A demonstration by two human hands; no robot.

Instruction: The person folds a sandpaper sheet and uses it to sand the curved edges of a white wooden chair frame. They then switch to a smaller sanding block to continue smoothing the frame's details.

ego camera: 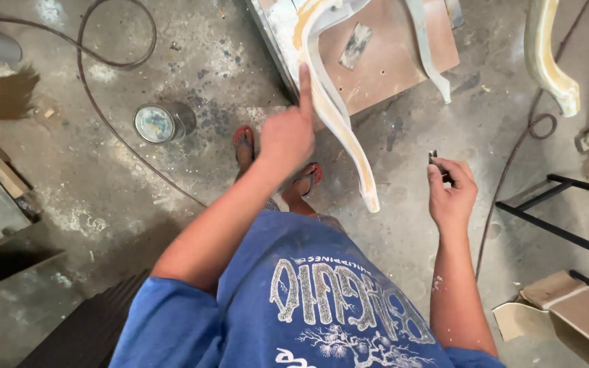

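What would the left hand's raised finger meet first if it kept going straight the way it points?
The left hand points its finger up along the pale curved furniture leg and already seems to touch it near the tip. Going straight on, it would probably slide along that leg toward the brown board behind, though depth is hard to judge.

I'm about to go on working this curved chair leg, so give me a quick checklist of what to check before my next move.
1. Left hand on the curved chair leg: ok, index finger pressed along its edge.
2. Right hand grip on the small dark tool: ok, held in the fingers, clear of the leg.
3. Tool's working edge: cannot tell, too small.
4. Feet: not ok, only open sandals directly under the leg.
5. Cable on the floor: not ok, it runs close by the feet.
6. Round tin: ok, standing apart to the side.
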